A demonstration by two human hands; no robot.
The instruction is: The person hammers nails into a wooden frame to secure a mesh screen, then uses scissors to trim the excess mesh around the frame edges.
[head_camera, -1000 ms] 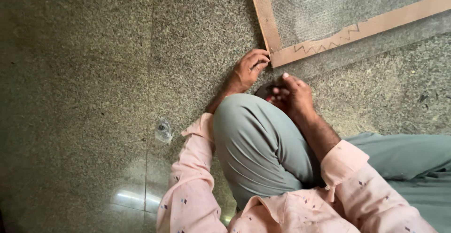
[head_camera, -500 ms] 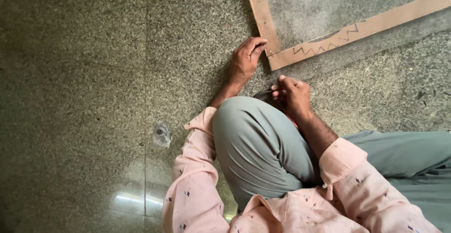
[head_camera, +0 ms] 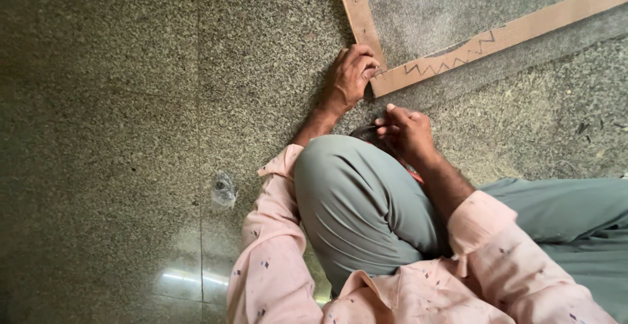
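I sit on a speckled stone floor with one knee (head_camera: pixel 353 193) raised. A wooden frame (head_camera: pixel 523 26) covered in grey mesh (head_camera: pixel 445 3) lies flat ahead, with a zigzag pencil line along its near rail. My left hand (head_camera: pixel 350 75) rests on the frame's near corner, its fingers curled over the wood. Just below that corner and above my knee, my right hand (head_camera: pixel 405 131) has its fingertips pinched on a small thin piece, too small to identify.
A small crumpled clear plastic bag (head_camera: pixel 224 190) lies on the floor to the left of my sleeve. A floor joint line (head_camera: pixel 198 102) runs top to bottom on the left. My other leg (head_camera: pixel 562 206) stretches out to the right.
My left hand has slid up along the floor and closed over the frame's corner. My right hand stays pinched above the knee, hardly moved.
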